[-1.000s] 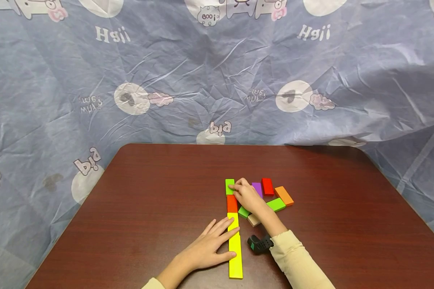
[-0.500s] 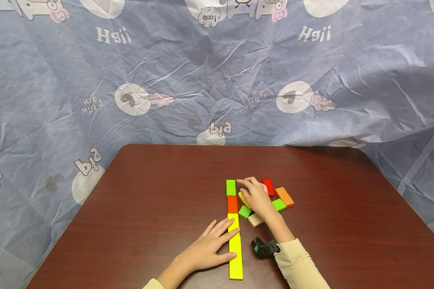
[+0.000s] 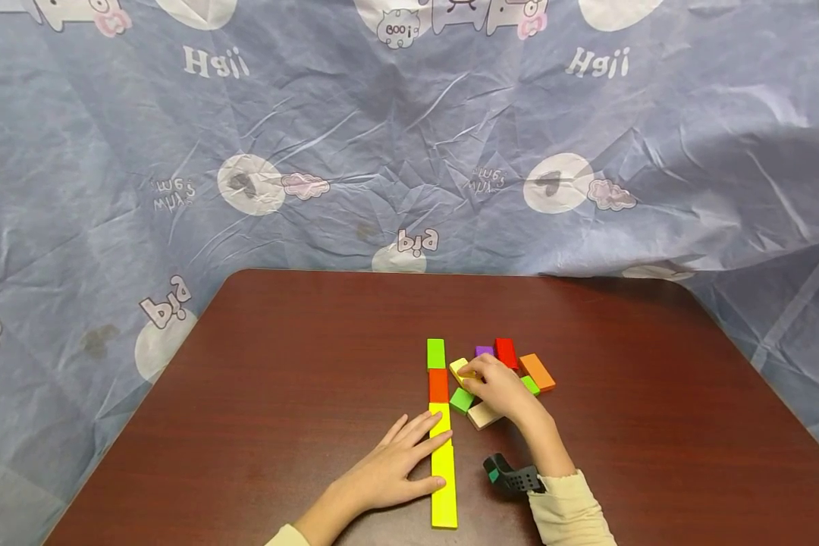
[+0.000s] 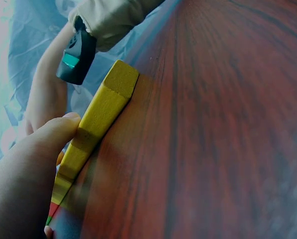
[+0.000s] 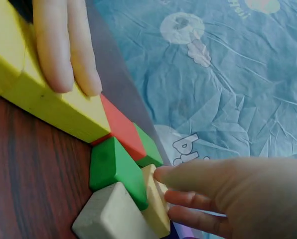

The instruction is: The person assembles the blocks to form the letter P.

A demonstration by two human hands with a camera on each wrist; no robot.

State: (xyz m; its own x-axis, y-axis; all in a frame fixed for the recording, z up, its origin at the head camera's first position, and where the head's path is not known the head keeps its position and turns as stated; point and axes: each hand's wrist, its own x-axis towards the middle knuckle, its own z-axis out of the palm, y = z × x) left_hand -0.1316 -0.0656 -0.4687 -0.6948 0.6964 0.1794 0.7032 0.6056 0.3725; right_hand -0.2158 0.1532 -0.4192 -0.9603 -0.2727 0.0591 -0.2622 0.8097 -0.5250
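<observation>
Lying end to end, rectangular blocks [image 3: 443, 459] — yellow, orange-red, light green

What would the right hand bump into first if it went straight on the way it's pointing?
The right hand would first meet the pale yellow block right in front of it. It may be touching that block now, though the depth is hard to judge.

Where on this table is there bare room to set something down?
Bare tabletop spreads left of the block row and the left hand, right of the orange block, and farther off, toward the printed cloth. It is crowded around the right hand, where loose blocks lie close together, just right of the row.
</observation>
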